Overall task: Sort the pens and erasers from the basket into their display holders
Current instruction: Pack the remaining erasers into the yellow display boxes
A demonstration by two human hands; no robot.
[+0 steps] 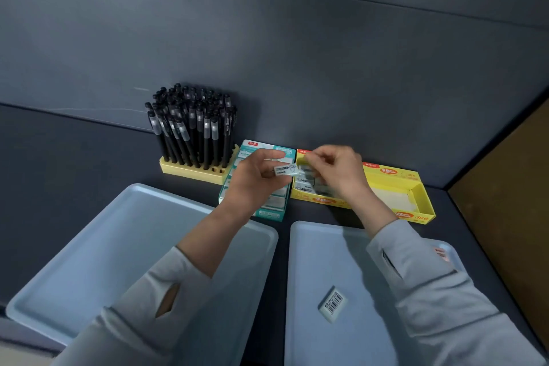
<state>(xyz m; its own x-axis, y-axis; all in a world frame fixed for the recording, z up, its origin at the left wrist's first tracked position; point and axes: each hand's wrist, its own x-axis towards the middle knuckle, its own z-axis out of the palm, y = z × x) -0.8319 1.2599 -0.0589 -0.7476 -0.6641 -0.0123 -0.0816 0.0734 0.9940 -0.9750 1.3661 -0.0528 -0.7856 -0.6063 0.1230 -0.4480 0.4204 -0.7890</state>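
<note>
Head view. Eraser (pixel 285 170) pinched by left hand (pixel 255 178), held over teal box (pixel 267 212). Right hand (pixel 335 171) blurred over yellow box (pixel 386 177), 3 o'clock of teal box; grip could not be told. Second eraser (pixel 332 303) seen on right tray (pixel 312 261), 5 o'clock. Risk judged: pinched eraser misfiled, boxes being side by side.

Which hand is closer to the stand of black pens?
Left. The left hand, holding an eraser, is just right of the pen stand, over the teal box; the right hand is farther right, over the yellow box.
</note>
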